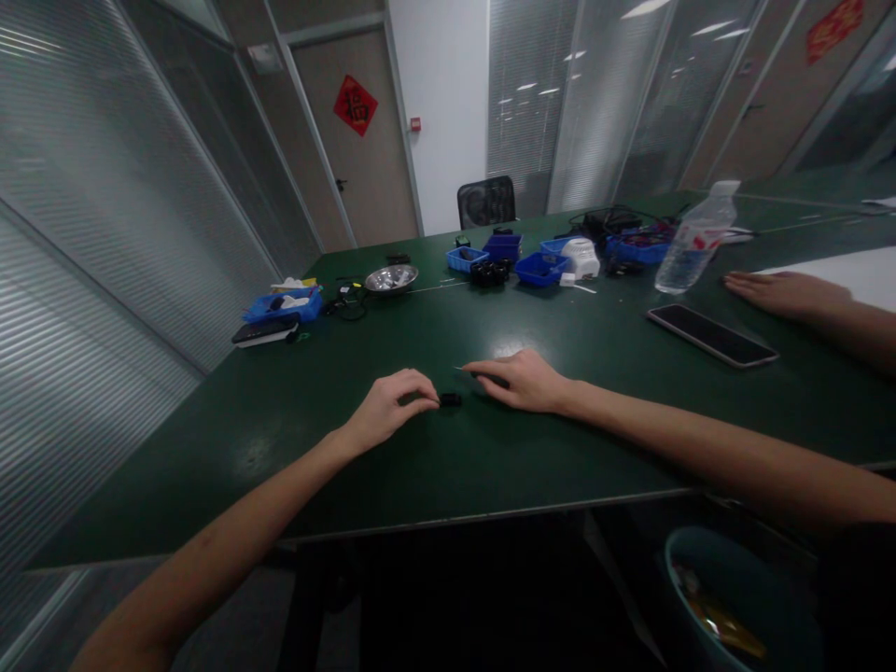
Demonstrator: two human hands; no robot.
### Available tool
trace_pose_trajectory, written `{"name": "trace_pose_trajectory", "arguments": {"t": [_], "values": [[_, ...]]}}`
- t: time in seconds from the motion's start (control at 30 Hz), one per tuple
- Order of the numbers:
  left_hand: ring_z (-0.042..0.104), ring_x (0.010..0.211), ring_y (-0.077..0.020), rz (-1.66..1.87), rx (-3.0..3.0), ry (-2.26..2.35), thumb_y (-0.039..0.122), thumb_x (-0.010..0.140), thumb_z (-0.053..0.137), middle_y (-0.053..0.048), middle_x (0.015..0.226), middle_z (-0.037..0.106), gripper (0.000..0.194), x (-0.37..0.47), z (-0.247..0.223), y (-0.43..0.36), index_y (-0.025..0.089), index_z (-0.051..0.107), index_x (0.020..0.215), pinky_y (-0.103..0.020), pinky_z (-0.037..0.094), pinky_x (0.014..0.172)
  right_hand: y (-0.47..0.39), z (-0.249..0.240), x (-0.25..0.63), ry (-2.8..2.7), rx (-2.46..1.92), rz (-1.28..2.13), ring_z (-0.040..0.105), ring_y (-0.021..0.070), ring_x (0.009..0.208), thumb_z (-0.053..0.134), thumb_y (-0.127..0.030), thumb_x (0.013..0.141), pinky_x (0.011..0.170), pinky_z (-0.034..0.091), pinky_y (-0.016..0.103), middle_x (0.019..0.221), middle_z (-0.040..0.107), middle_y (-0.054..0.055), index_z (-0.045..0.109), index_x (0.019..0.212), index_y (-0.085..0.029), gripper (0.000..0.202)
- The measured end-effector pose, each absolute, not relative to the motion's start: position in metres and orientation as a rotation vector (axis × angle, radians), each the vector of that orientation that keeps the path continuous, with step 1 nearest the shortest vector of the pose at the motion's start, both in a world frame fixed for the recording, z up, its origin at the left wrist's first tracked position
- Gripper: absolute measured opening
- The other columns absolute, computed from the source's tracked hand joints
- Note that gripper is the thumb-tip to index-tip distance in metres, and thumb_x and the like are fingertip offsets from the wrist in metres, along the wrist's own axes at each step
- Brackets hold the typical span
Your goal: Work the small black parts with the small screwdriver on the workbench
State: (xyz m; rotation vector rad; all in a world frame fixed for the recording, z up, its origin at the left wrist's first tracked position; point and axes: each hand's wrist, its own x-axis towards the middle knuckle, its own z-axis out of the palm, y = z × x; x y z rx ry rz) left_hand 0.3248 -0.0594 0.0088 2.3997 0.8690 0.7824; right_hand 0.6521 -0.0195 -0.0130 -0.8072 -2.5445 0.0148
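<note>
Green tabletop bore a small black part, its left end pinched by the left hand, thumb and fingertips nearly closed. Just beyond, the curled right hand held a thin metal-tipped tool; steadying the part and guiding the tip lightly seemed wise. Farther off lay a metal bowl.

Open tabletop ahead, bowl beyond
</note>
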Motion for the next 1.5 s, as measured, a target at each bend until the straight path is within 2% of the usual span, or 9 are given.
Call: {"name": "trace_pose_trajectory", "arguments": {"t": [0.1,0.2,0.43,0.73,1.03,1.17,1.3,1.4,1.5], "values": [[0.067,0.126,-0.0251,0.77,2.474,0.817,0.028,0.105,0.072,-0.01,0.133,0.073,0.011,0.326,0.007,-0.058,0.02,0.08,0.105,-0.043,0.053,0.111,-0.02,-0.013,0.652,-2.545,-0.806,-0.007,0.069,0.0161,0.066,0.048,-0.039,0.111,0.062,0.04,0.029,0.101,0.085,0.009,0.07,0.147,-0.02,0.046],[0.062,0.136,-0.0262,0.707,2.545,0.706,0.028,0.105,0.071,-0.011,0.144,0.068,0.011,0.33,0.005,-0.06,0.021,0.079,0.106,-0.046,0.05,0.117,-0.02,-0.013,0.652,-2.545,-0.797,-0.016,0.069,0.0162,0.065,0.048,-0.039,0.112,0.062,0.04,0.029,0.1,0.085,0.009,0.07,0.147,-0.02,0.046],[0.057,0.148,-0.0266,0.635,2.628,0.61,0.027,0.11,0.063,-0.011,0.147,0.069,0.014,0.332,0.001,-0.06,0.02,0.076,0.114,-0.048,0.045,0.125,-0.018,-0.015,0.652,-2.544,-0.79,-0.03,0.068,0.016,0.063,0.048,-0.039,0.112,0.062,0.04,0.029,0.092,0.084,0.008,0.071,0.146,-0.019,0.046],[0.066,0.134,-0.0241,0.578,2.501,0.621,0.024,0.109,0.063,-0.012,0.142,0.069,0.013,0.33,0.003,-0.058,0.02,0.075,0.113,-0.043,0.051,0.118,-0.022,-0.009,0.651,-2.552,-0.794,0.008,0.067,0.0157,0.061,0.046,-0.04,0.112,0.062,0.04,0.029,0.095,0.084,0.008,0.071,0.146,-0.019,0.047],[0.069,0.12,-0.022,0.741,2.649,0.717,0.024,0.112,0.057,-0.012,0.127,0.071,0.02,0.32,-0.002,-0.043,0.018,0.073,0.122,-0.039,0.056,0.109,-0.019,-0.013,0.652,-2.562,-0.803,0.008,0.067,0.0152,0.063,0.047,-0.041,0.112,0.062,0.04,0.028,0.095,0.084,0.008,0.07,0.148,-0.02,0.047],[0.069,0.119,-0.0238,0.86,2.692,1.035,0.029,0.11,0.059,-0.012,0.127,0.072,0.021,0.263,0.009,-0.011,0.017,0.073,0.12,-0.04,0.053,0.11,-0.019,-0.013,0.652,-2.561,-0.807,0.006,0.066,0.0146,0.061,0.047,-0.041,0.112,0.062,0.039,0.028,0.091,0.083,0.006,0.07,0.147,-0.02,0.047],[0.068,0.117,-0.0269,0.977,2.577,1.67,0.029,0.104,0.064,-0.013,0.123,0.074,0.02,0.152,0.018,0.016,0.015,0.074,0.111,-0.039,0.049,0.11,-0.019,-0.011,0.652,-2.569,-0.811,0.019,0.065,0.0141,0.061,0.047,-0.04,0.112,0.064,0.041,0.028,0.093,0.083,0.007,0.07,0.147,-0.019,0.047],[0.067,0.108,-0.0263,0.961,2.309,2.219,0.027,0.098,0.067,-0.01,0.114,0.075,0.017,0.054,0.015,0.013,0.012,0.074,0.105,-0.033,0.049,0.098,-0.019,-0.011,0.652,-2.57,-0.807,0.035,0.064,0.0133,0.06,0.046,-0.041,0.112,0.063,0.042,0.028,0.093,0.083,0.006,0.069,0.148,-0.019,0.048],[0.063,0.093,-0.0243,0.926,1.917,2.661,0.028,0.096,0.068,-0.007,0.094,0.071,0.018,-0.018,0.008,-0.002,0.011,0.074,0.097,-0.027,0.043,0.082,-0.018,-0.013,0.653,-2.574,-0.804,0.036,0.066,0.014,0.063,0.047,-0.041,0.112,0.064,0.043,0.028,0.098,0.084,0.007,0.069,0.149,-0.02,0.047]]}}
